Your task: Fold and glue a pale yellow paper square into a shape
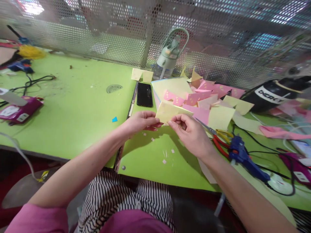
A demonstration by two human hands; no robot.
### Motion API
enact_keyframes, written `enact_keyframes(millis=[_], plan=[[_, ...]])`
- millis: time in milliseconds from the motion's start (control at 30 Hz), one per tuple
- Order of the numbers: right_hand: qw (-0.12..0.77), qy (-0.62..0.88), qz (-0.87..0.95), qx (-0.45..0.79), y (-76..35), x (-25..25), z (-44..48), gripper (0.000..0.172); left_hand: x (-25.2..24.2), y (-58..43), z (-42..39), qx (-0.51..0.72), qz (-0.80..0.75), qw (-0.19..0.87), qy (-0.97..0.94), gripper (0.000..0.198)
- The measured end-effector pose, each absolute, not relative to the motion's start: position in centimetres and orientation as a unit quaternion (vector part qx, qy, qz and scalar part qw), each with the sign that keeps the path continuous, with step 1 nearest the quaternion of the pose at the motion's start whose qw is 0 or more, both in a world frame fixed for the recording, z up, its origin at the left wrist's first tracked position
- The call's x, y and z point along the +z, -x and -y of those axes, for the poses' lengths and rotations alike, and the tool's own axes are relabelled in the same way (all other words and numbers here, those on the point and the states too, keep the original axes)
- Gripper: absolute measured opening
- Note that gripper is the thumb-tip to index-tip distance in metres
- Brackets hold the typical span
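Both my hands hold a pale yellow sheet of paper (170, 110) just above the green table (80, 103). My left hand (141, 122) pinches the sheet's near left edge with closed fingers. My right hand (190, 132) grips its near right edge, fingers curled. Behind the sheet lies a heap of pink and yellow paper pieces (206, 97), some with small yellow dots.
A black phone (144, 94) lies beyond my left hand. Scissors with red and yellow handles (220, 137) and a blue glue gun (245, 157) lie right of my right hand. A green-lidded bottle (170, 55) stands at the perforated metal wall. Cables and a magenta box (18, 111) are at the left.
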State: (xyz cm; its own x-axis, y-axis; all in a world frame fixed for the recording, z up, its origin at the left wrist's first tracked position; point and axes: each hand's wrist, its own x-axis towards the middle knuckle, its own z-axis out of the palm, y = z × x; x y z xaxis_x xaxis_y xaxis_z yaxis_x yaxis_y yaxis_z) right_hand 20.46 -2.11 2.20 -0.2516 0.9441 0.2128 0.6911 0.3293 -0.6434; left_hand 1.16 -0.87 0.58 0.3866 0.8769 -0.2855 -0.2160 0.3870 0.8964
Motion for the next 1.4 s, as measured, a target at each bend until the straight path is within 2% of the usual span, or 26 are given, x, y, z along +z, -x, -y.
enact_keyframes(millis=[333,567,733,1033,1133,1233,1400], plan=[[0.286,0.535,0.773,0.182,-20.5,1.8,1.6,0.023,0.4,-1.3,0.8,0.378,-0.399,0.724,-0.416,0.007],[0.282,0.549,0.771,0.157,-20.2,2.2,1.8,0.033,0.2,-1.2,0.8,0.379,-0.386,0.723,-0.429,0.007],[0.271,0.56,0.77,0.143,-19.8,2.5,2.0,0.032,0.1,-1.1,0.7,0.371,-0.381,0.724,-0.439,0.007],[0.312,0.572,0.748,0.125,-20.5,2.5,3.1,0.04,0.2,-1.2,0.7,0.38,-0.389,0.722,-0.428,0.007],[0.284,0.587,0.739,0.17,-21.4,2.6,3.5,0.044,0.0,-1.1,0.7,0.387,-0.381,0.722,-0.429,0.005],[0.255,0.598,0.709,0.273,-21.7,2.2,3.5,0.043,-0.1,-1.0,0.8,0.396,-0.37,0.726,-0.424,0.004],[0.328,0.559,0.671,0.36,-21.1,1.1,3.1,0.037,-0.2,-1.1,0.8,0.39,-0.37,0.738,-0.408,0.004]])
